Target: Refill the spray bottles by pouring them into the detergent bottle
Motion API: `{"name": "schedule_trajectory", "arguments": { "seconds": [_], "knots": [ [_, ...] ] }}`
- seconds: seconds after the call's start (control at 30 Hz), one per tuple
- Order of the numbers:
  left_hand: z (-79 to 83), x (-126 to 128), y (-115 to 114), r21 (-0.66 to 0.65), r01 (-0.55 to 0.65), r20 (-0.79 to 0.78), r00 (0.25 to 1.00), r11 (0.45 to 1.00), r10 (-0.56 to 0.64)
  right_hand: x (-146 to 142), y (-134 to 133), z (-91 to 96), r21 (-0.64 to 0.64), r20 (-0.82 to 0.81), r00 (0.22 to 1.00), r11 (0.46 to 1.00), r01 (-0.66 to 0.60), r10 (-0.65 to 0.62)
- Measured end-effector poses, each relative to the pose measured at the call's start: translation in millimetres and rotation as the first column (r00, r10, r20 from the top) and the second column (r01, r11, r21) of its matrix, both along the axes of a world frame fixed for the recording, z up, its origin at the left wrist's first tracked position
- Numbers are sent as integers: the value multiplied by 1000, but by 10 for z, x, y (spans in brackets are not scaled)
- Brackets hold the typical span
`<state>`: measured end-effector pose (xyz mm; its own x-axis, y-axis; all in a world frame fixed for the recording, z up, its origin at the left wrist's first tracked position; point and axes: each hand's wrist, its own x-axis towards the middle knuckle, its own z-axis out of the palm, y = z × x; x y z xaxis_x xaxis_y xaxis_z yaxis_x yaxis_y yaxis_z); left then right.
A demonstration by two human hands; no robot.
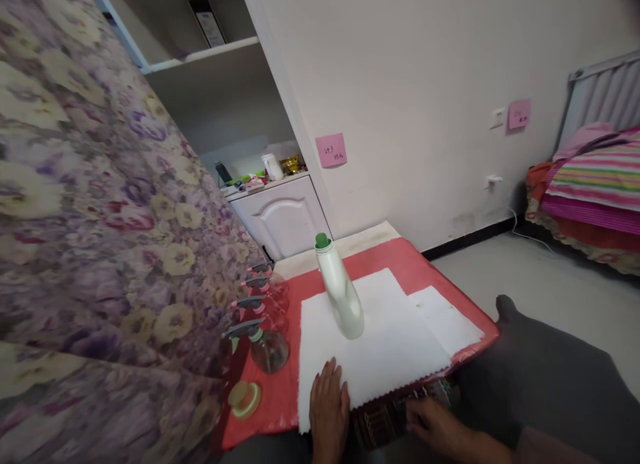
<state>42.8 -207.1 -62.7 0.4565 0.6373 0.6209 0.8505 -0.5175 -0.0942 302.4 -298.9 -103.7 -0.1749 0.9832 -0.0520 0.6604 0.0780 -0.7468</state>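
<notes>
My left hand (329,404) lies flat on the near edge of a white cloth (390,364), its fingers stretched out together. Just beyond the table's front edge is my right hand (433,424), low over my lap; its fingers are loosely curled and I see nothing in them. A pale green detergent bottle (343,294) stands upright on the cloth, farther off than my left hand. Its outer cap is off and a green spout insert (323,241) shows in its neck. On the red table cover left of the cloth lies a round yellowish cap (244,399).
Several clear spray bottles (270,351) line the table's left side, beside a floral curtain (100,237). A smaller white sheet (447,321) lies at the right. Behind are a white cupboard (283,214) and wall. A bed (595,197) stands at the far right.
</notes>
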Motion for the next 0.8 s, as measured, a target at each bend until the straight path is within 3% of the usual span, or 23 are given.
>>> {"name": "schedule_trajectory", "arguments": {
  "seconds": [0.4,0.63,0.73,0.8],
  "knots": [
    [-19,23,-25,43,30,101,994,999,-34,-16,1,-78,-3,-13,1000,1000,-23,23],
    [26,-11,-51,35,111,198,973,993,-116,-20,-23,46,31,-16,1000,999,-23,24],
    [78,148,-224,-88,269,313,921,959,-230,-66,-9,156,82,-35,994,992,-98,101],
    [160,338,-447,-361,346,378,903,866,-203,-132,-9,230,101,-74,990,988,-114,122]
  ]
}}
